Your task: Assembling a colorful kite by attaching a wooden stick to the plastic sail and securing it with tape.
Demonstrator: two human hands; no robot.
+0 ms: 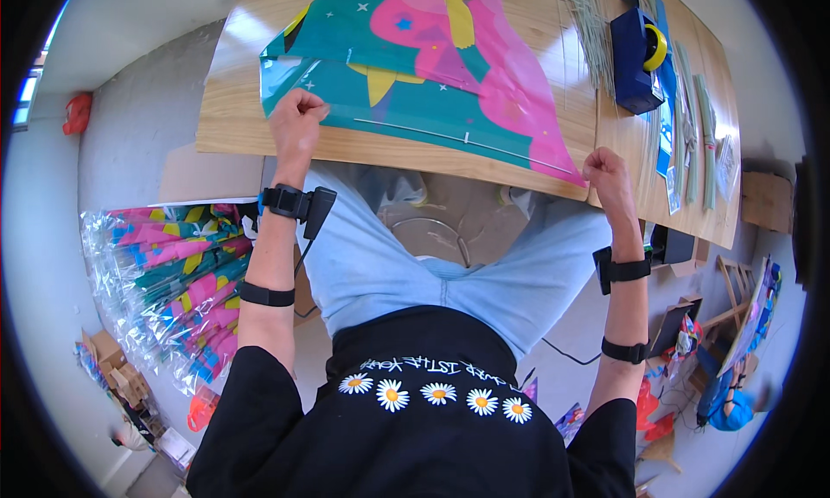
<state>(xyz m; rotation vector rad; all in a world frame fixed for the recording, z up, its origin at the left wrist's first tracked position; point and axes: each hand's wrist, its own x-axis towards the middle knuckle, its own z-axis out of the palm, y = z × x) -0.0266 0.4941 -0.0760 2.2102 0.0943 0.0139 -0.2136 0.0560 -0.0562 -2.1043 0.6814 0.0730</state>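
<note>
A teal and pink printed kite sail [398,92] with yellow shapes lies spread on the wooden table, its upper part cut off by the picture's edge. Along its near edge runs a thin white rod [415,130] with a small white fitting on it. My left hand [296,122] is closed in a pinch over the sail's left near edge; what its fingers hold, if anything, is hidden. At the sail's pointed right corner, my right hand [609,180] pinches the tip between thumb and fingers.
A dark blue tape dispenser [635,61] with yellow tape stands at the right. Beside it lie loose thin sticks [590,31] and bundled rods [707,139]. Clear-wrapped colourful kites [177,273] are piled at the left, below the table [233,109]. Another person [726,399] is at the far right.
</note>
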